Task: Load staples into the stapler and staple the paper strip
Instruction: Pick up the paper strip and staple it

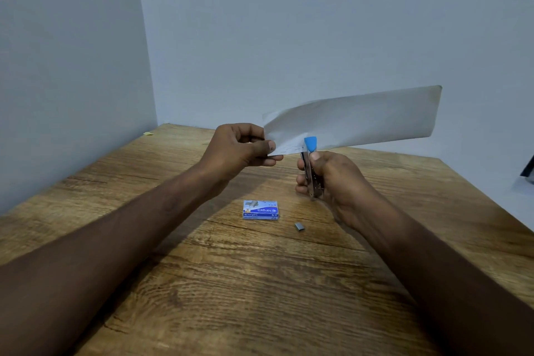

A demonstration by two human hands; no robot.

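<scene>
My left hand (241,147) pinches the near left end of a long white paper strip (361,118), which it holds in the air above the table, slanting up to the right. Several staples show along the strip's lower edge beside my thumb. My right hand (332,179) grips a small metal stapler (312,167) with a blue tip, held upright. The stapler's tip meets the strip's lower edge just right of my left thumb. A blue staple box (261,210) lies closed on the wooden table (260,283) below my hands. A short loose staple stick (300,226) lies to its right.
The table stands in a corner between two pale walls. A small yellowish scrap (148,133) lies at the far left corner. A dark object (528,167) shows at the right edge of the view.
</scene>
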